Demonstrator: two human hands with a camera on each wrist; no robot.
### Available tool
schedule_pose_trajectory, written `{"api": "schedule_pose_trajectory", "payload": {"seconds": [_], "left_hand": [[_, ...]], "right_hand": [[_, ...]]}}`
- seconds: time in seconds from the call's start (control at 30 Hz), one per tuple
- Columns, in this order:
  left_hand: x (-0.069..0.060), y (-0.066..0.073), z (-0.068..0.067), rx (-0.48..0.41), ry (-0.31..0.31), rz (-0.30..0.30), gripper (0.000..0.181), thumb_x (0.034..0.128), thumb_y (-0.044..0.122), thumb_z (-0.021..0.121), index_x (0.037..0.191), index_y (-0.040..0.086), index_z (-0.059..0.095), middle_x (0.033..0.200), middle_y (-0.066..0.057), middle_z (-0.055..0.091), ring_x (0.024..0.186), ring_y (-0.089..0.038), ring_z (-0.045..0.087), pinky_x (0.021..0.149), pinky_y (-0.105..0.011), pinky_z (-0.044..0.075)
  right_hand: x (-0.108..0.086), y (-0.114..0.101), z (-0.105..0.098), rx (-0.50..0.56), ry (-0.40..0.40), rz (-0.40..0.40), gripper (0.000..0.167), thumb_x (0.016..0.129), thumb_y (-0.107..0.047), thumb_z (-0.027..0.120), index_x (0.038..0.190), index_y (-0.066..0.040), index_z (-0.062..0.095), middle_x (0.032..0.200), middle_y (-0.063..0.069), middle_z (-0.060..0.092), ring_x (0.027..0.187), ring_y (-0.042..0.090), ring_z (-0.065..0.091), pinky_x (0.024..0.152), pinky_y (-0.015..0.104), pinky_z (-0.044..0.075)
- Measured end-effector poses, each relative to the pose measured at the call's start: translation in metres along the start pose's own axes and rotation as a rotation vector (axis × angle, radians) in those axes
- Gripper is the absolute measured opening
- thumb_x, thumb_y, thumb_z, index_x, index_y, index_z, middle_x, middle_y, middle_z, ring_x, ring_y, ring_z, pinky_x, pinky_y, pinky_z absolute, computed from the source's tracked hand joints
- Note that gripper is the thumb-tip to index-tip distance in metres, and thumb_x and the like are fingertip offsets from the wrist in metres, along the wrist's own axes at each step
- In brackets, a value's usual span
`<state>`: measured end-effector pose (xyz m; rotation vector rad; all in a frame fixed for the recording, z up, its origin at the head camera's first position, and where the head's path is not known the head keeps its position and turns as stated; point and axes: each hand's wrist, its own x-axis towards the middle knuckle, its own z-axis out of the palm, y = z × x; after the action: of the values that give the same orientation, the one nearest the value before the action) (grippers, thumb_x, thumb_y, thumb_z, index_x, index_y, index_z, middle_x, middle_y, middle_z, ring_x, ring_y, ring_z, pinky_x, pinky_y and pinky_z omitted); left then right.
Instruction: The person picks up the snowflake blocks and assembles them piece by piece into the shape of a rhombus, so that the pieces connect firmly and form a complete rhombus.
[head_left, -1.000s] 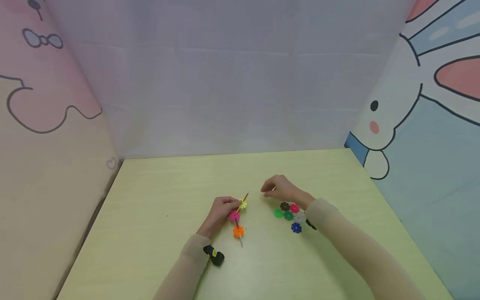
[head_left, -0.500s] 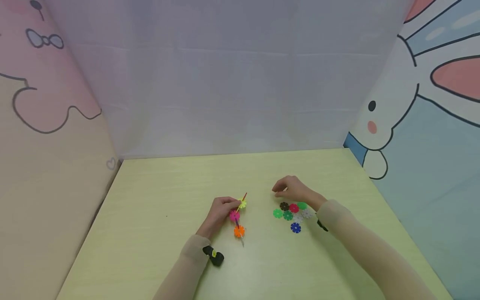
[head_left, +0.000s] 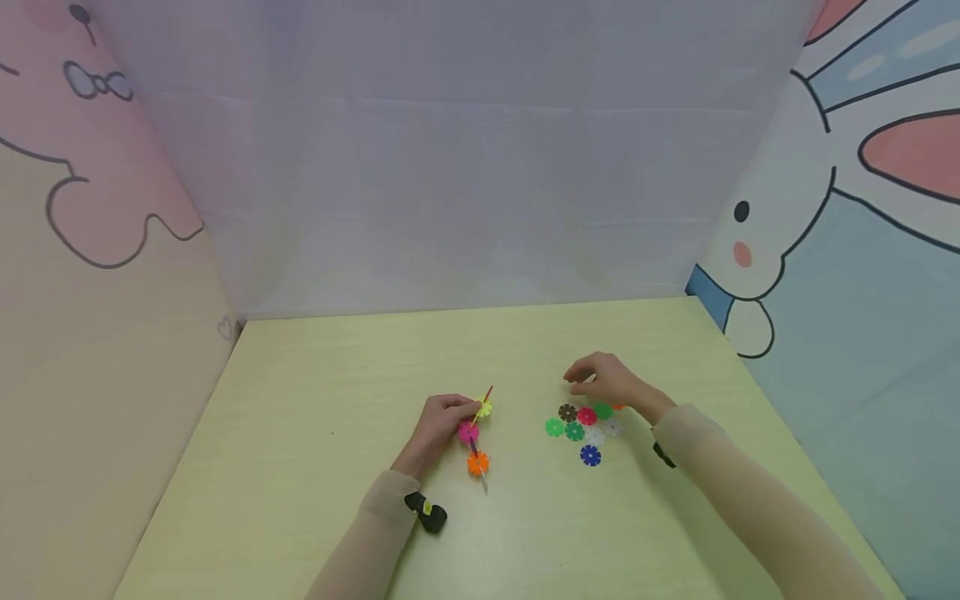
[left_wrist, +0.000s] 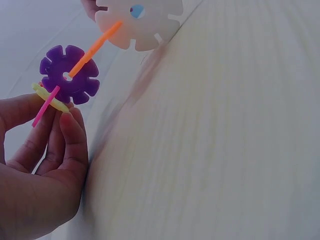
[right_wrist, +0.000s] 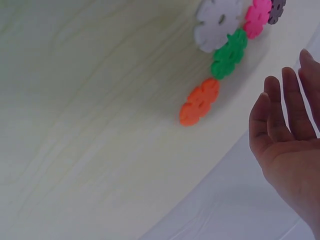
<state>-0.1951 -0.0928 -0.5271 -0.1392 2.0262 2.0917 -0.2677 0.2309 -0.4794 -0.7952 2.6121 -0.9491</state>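
Observation:
A chain of slotted snowflake discs slants over the table. Thumb and fingers of my left hand (head_left: pixel 437 429) pinch its yellow disc (left_wrist: pixel 55 100). Below that in the chain come a pink disc (head_left: pixel 468 432), a purple disc (left_wrist: pixel 70 74), an orange disc (head_left: pixel 478 464) and a white disc (left_wrist: pixel 140 25); a red one sticks out above. My right hand (head_left: pixel 609 381) hovers just beyond the loose discs, fingers loosely bent and holding nothing. In the right wrist view, a loose orange disc (right_wrist: pixel 200 102) lies nearest to it, beside a green disc (right_wrist: pixel 230 54).
Loose discs lie grouped on the table right of centre: brown (head_left: pixel 567 412), red (head_left: pixel 587 416), light green (head_left: pixel 554 427), several others, and a blue disc (head_left: pixel 590 456) at the near side. The pale table (head_left: pixel 337 358) meets a grey back wall (head_left: pixel 465 200) and printed side panels.
My right hand has moved to the right over the loose discs, uncovering green, grey and orange ones. The left hand and its chain have stayed nearly still.

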Motion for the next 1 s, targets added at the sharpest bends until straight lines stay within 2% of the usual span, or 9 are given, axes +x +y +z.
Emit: {"api": "schedule_pose_trajectory", "payload": {"seconds": [0.23, 0.43, 0.67, 0.87, 0.93, 1.0], "left_hand": [[0.000, 0.001, -0.001, -0.010, 0.005, -0.020, 0.019, 0.0834, 0.018, 0.074, 0.087, -0.001, 0.072, 0.080, -0.007, 0.064, 0.064, -0.013, 0.051, 0.055, -0.022, 0.043], [0.001, 0.001, 0.000, 0.002, 0.012, -0.028, 0.021, 0.0838, 0.017, 0.074, 0.088, -0.003, 0.072, 0.082, -0.007, 0.065, 0.069, -0.014, 0.052, 0.059, -0.023, 0.044], [0.001, 0.000, -0.002, -0.001, 0.012, -0.024, 0.022, 0.0829, 0.017, 0.075, 0.089, -0.004, 0.072, 0.081, -0.007, 0.064, 0.066, -0.013, 0.052, 0.057, -0.022, 0.044], [0.001, 0.000, -0.002, 0.004, 0.014, -0.029, 0.021, 0.0832, 0.017, 0.075, 0.089, -0.003, 0.072, 0.082, -0.007, 0.065, 0.068, -0.013, 0.053, 0.058, -0.022, 0.044], [0.001, -0.001, -0.002, 0.006, 0.013, -0.029, 0.020, 0.0833, 0.017, 0.075, 0.089, -0.003, 0.072, 0.082, -0.007, 0.065, 0.069, -0.014, 0.053, 0.058, -0.023, 0.044], [0.001, -0.001, -0.002, -0.001, 0.013, -0.030, 0.020, 0.0832, 0.016, 0.074, 0.089, -0.004, 0.072, 0.082, -0.007, 0.065, 0.068, -0.014, 0.053, 0.059, -0.023, 0.044]], "right_hand": [[-0.009, 0.010, -0.006, -0.003, -0.006, 0.033, 0.023, 0.086, -0.007, 0.070, 0.107, 0.001, 0.069, 0.103, 0.011, 0.068, 0.095, 0.026, 0.062, 0.084, 0.045, 0.048], [-0.018, 0.019, -0.009, -0.022, -0.012, 0.103, 0.025, 0.084, -0.007, 0.071, 0.108, 0.000, 0.069, 0.107, 0.011, 0.067, 0.103, 0.032, 0.058, 0.090, 0.049, 0.043], [-0.027, 0.030, -0.016, -0.025, -0.035, 0.102, 0.029, 0.081, -0.003, 0.072, 0.109, 0.004, 0.068, 0.107, 0.014, 0.066, 0.095, 0.029, 0.059, 0.085, 0.047, 0.046], [-0.038, 0.035, -0.022, 0.012, -0.061, 0.031, 0.030, 0.077, -0.004, 0.075, 0.105, 0.005, 0.068, 0.100, 0.012, 0.067, 0.088, 0.025, 0.060, 0.079, 0.042, 0.050], [-0.040, 0.037, -0.023, 0.016, -0.075, 0.047, 0.029, 0.077, -0.004, 0.076, 0.103, 0.004, 0.069, 0.098, 0.009, 0.067, 0.088, 0.024, 0.060, 0.079, 0.042, 0.050], [-0.041, 0.039, -0.023, 0.012, -0.083, 0.101, 0.026, 0.076, -0.002, 0.076, 0.101, 0.001, 0.069, 0.097, 0.007, 0.066, 0.090, 0.025, 0.059, 0.082, 0.043, 0.049]]}}
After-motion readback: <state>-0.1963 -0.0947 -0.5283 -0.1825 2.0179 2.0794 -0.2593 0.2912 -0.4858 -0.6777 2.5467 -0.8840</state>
